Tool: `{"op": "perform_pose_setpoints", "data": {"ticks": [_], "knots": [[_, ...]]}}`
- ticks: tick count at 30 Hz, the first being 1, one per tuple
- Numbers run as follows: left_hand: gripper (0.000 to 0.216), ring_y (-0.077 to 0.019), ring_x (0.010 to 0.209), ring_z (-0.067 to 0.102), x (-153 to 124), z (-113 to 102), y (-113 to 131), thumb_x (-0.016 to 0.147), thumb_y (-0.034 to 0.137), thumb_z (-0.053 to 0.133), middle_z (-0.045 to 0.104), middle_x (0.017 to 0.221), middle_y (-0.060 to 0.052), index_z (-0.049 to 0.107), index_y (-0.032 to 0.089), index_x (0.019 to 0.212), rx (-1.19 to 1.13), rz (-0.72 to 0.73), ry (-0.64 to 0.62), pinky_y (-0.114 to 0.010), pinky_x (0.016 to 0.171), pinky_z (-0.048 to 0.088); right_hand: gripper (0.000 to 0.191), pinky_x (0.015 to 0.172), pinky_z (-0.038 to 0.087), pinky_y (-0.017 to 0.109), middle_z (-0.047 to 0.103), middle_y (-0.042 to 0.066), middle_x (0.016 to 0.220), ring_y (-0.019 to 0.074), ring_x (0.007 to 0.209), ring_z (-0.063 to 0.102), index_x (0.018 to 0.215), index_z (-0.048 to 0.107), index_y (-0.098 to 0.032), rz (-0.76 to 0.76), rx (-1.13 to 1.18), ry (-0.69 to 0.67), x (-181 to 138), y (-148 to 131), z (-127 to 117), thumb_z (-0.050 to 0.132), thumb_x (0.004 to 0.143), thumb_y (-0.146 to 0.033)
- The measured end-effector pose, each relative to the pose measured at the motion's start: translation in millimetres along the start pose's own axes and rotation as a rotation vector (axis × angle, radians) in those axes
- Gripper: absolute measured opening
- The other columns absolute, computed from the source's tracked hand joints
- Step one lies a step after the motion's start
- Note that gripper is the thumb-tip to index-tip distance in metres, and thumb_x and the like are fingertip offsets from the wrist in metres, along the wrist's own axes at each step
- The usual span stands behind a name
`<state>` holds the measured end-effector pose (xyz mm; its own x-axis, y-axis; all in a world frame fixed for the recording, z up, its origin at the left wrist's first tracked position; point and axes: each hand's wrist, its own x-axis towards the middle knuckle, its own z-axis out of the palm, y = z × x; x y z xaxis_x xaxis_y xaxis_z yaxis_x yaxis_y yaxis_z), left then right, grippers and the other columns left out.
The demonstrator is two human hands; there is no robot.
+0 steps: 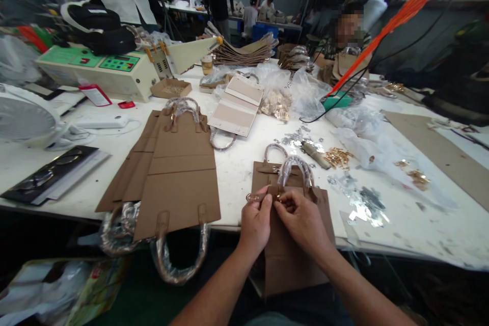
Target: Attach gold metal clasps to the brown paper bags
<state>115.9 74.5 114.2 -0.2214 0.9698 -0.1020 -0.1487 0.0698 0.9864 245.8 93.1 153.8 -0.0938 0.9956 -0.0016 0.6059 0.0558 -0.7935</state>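
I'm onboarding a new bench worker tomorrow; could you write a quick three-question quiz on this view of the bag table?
1. True or false: both hands, left hand and right hand, are on the brown bag piece at the table edge.
2. The stack of flat brown pieces lies on which side of the hands? A) left B) right C) behind the fan
3. What covers the bag handle just above the hands?

Key: 1. True. 2. A. 3. Clear plastic wrap.
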Motion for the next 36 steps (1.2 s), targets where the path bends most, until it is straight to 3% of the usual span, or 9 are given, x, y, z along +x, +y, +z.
{"op": "perform_pose_setpoints", "data": {"ticks": [6, 14, 19, 27, 32, 36], "knots": [[0.045, -0.0181, 0.12, 0.063, 2, 1, 1, 0.095, 0.044, 0.056, 0.068, 0.127, -0.006, 0.067, 0.017, 0.128, 0.027, -0.007, 0.017, -0.033, 0.112, 0.044, 0.026, 0.066, 0.05, 0.025, 0.069, 0.003, 0.08, 0.0152, 0.069, 0.065, 0.106, 0.065, -0.02, -0.011, 0.028, 0.007, 2, 1, 1, 0.065, 0.086, -0.038], [0.037, -0.0166, 0.119, 0.064, -1, 5, 3, 0.097, 0.039, 0.052, 0.07, 0.124, -0.005, 0.071, 0.018, 0.121, 0.092, 0.075, 0.05, -0.032, 0.112, 0.047, 0.017, 0.067, 0.048, 0.024, 0.068, -0.001, 0.079, 0.0131, 0.07, 0.063, 0.097, 0.068, -0.022, -0.025, 0.016, -0.16, 15, -1, -4, 0.062, 0.088, -0.036], [0.037, -0.0172, 0.121, 0.063, 0, 5, -1, 0.098, 0.04, 0.052, 0.069, 0.127, -0.004, 0.07, 0.02, 0.124, 0.097, 0.106, 0.066, -0.033, 0.114, 0.046, 0.021, 0.068, 0.047, 0.026, 0.068, -0.001, 0.081, 0.0133, 0.07, 0.063, 0.106, 0.065, -0.023, -0.012, 0.027, -0.167, 17, -1, -3, 0.062, 0.089, -0.035], [0.037, -0.0172, 0.119, 0.064, -3, 6, -3, 0.097, 0.042, 0.052, 0.069, 0.125, -0.006, 0.071, 0.019, 0.12, 0.127, 0.089, 0.119, -0.032, 0.112, 0.047, 0.015, 0.065, 0.044, 0.025, 0.063, -0.002, 0.072, 0.0121, 0.064, 0.059, 0.097, 0.065, -0.022, -0.056, 0.039, -0.296, 23, -1, -10, 0.058, 0.091, -0.034], [0.04, -0.0172, 0.122, 0.063, 1, 4, -6, 0.097, 0.043, 0.052, 0.068, 0.127, -0.007, 0.07, 0.018, 0.122, 0.138, 0.097, 0.111, -0.033, 0.114, 0.046, 0.016, 0.063, 0.044, 0.024, 0.061, -0.003, 0.067, 0.0112, 0.059, 0.058, 0.1, 0.065, -0.021, -0.001, 0.094, -0.283, 23, -2, -7, 0.059, 0.09, -0.032], [0.041, -0.0182, 0.123, 0.062, 6, 2, -6, 0.095, 0.043, 0.054, 0.068, 0.127, -0.006, 0.07, 0.017, 0.122, 0.149, 0.05, 0.151, -0.037, 0.118, 0.043, 0.024, 0.067, 0.048, 0.025, 0.064, -0.002, 0.075, 0.0122, 0.066, 0.062, 0.108, 0.063, -0.02, -0.024, 0.175, -0.21, 14, 2, -6, 0.059, 0.092, -0.038]]}}
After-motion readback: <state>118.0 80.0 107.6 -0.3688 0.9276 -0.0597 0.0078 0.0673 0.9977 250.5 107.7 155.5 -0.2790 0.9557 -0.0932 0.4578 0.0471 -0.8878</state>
